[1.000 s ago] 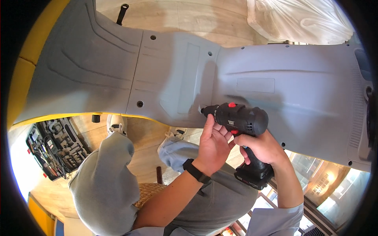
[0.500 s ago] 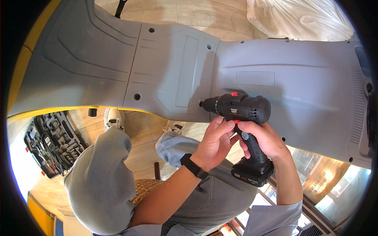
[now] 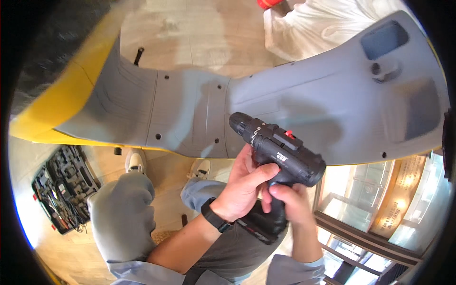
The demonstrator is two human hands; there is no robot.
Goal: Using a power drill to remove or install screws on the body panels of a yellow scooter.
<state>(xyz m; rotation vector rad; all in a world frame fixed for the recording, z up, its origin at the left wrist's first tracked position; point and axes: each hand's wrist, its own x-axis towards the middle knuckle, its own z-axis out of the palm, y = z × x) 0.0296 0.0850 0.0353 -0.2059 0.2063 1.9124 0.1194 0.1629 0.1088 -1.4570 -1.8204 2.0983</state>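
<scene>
Now gripping the drill (image 3: pixel 285 159) in right hand (image 3: pixel 294 204), curling left hand (image 3: pixel 243 187) round it, over an already seated panel (image 3: pixel 183 109); can't tell filled holes (image 3: pixel 158 136) from unfilled.

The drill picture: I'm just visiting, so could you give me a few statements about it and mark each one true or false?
1. The drill is black with a red switch on top. True.

2. Only one hand is at the drill. False: the left hand grips it, and the right hand, blurred, is at its handle.

3. The watch is on the right wrist. False: it is on the left wrist.

4. The grey panel has screw holes in it. True.

5. The tool case on the floor is closed. False: it lies open, with tools showing.
</scene>
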